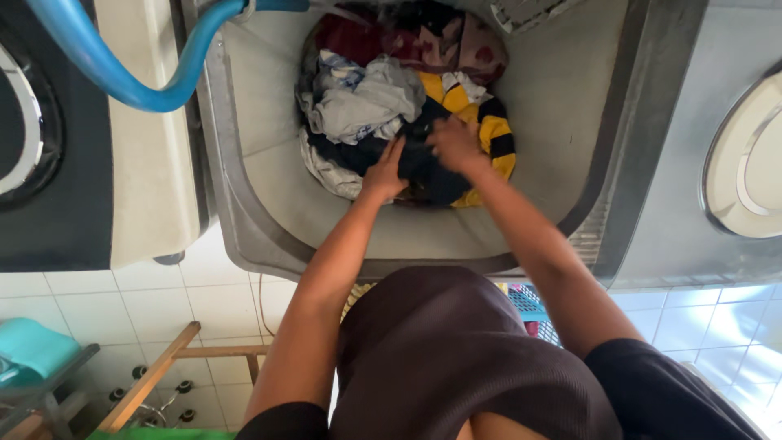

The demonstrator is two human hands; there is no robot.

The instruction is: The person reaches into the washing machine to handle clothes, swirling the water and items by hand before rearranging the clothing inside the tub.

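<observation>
head cam | looks steeply down | close over washer tub (pixel 269 187) | single view

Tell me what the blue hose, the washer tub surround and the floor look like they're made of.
Blue hose: probably flexible plastic or rubber, smooth and slightly glossy, bending in a curve. Tub surround: looks like grey moulded plastic, matte, with rounded edges, though painted metal is possible. Floor: glazed ceramic tiles, white and shiny, with visible grout lines.
</observation>
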